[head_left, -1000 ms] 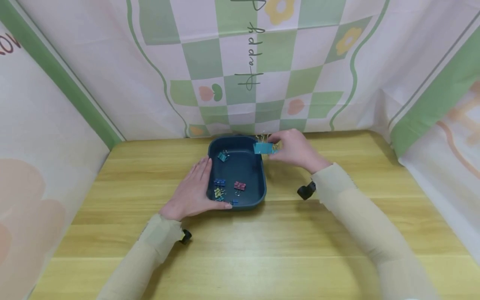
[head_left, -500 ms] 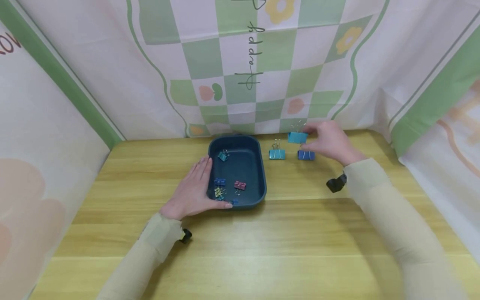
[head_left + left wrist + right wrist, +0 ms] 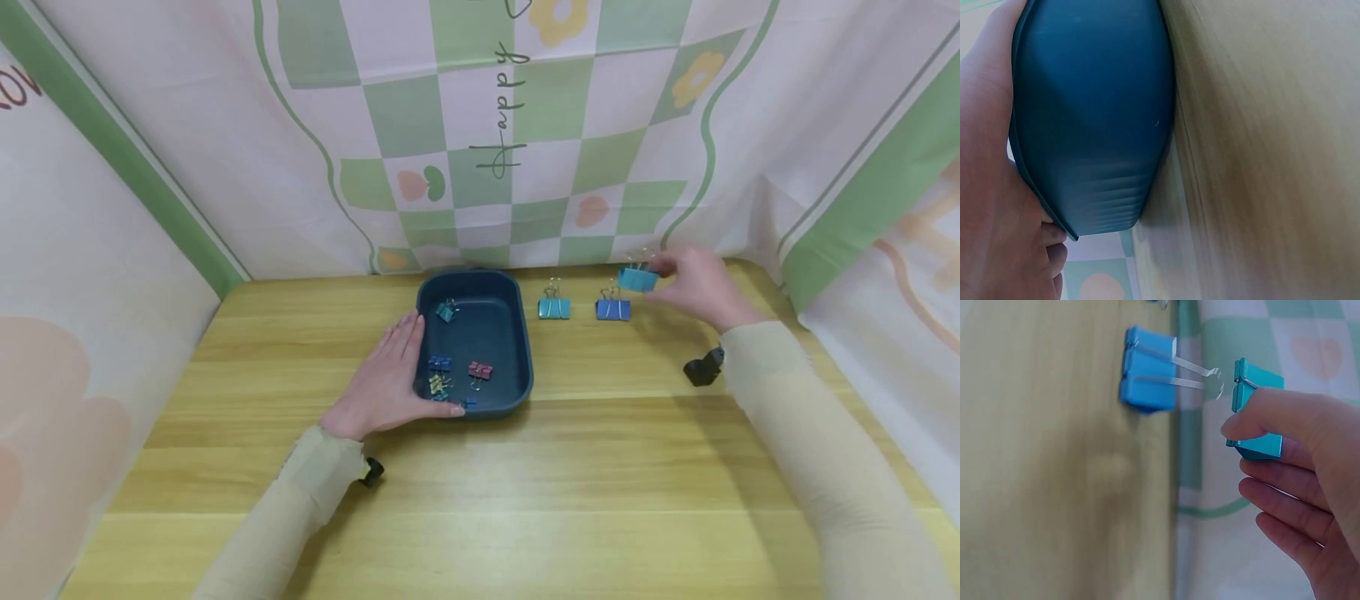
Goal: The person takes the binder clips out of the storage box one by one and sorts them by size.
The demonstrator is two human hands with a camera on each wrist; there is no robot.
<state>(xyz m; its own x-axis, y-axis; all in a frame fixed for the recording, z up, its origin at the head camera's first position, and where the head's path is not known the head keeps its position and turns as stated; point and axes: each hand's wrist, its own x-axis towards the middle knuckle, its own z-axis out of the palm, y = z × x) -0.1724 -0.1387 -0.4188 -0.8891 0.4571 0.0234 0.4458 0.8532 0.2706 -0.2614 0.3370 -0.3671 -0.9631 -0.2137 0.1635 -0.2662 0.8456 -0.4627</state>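
Observation:
My right hand [image 3: 693, 283] pinches a teal binder clip [image 3: 637, 278] [image 3: 1259, 412] above the table, near the backdrop at the far right. A blue binder clip [image 3: 612, 309] [image 3: 1147, 378] and another teal binder clip [image 3: 553, 308] stand on the table to the left of it. My left hand [image 3: 382, 383] rests flat against the left wall of the dark blue tray [image 3: 517, 350] [image 3: 1091, 119], fingers straight. Inside the tray lie several small clips: a teal one [image 3: 446, 312], a blue one [image 3: 439, 364], a red one [image 3: 479, 371] and a yellow one [image 3: 437, 385].
The wooden table [image 3: 525, 492] is walled by a checked green-and-white backdrop [image 3: 510, 142] behind and cloth panels at both sides. A black wrist camera [image 3: 703, 367] hangs below my right sleeve, another [image 3: 370, 472] below my left.
My right hand has carried the teal clip from the tray's far right corner rightward, past the two clips standing on the table. The left hand and tray have stayed still.

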